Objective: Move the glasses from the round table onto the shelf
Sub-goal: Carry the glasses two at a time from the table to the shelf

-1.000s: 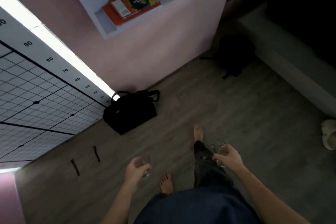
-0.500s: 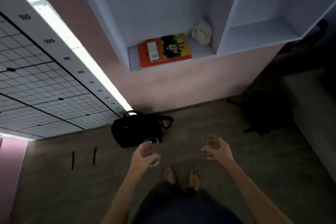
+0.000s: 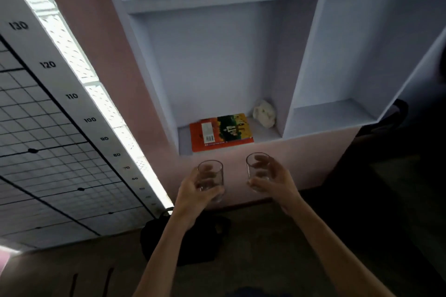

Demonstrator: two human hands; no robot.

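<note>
Upright, one glass point(image 3: 210, 177) in left grip point(image 3: 196, 194); another point(image 3: 258, 168) in right grip point(image 3: 274, 182).

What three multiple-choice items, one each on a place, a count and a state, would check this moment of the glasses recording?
1. Where does the orange-covered paperback book lie?
A. flat in the white shelf unit's lower left compartment
B. on the floor
C. on the top board

2. How many clear drinking glasses are held?
A. one
B. two
C. three

3. How are the held glasses standing?
A. tipped over
B. upside down
C. upright, mouths up

Key: 1 A, the book lies beside a small white figurine in that compartment. 2 B, the left hand grips one clear glass and the right hand grips the other clear glass. 3 C, both open rims face upward.
</note>
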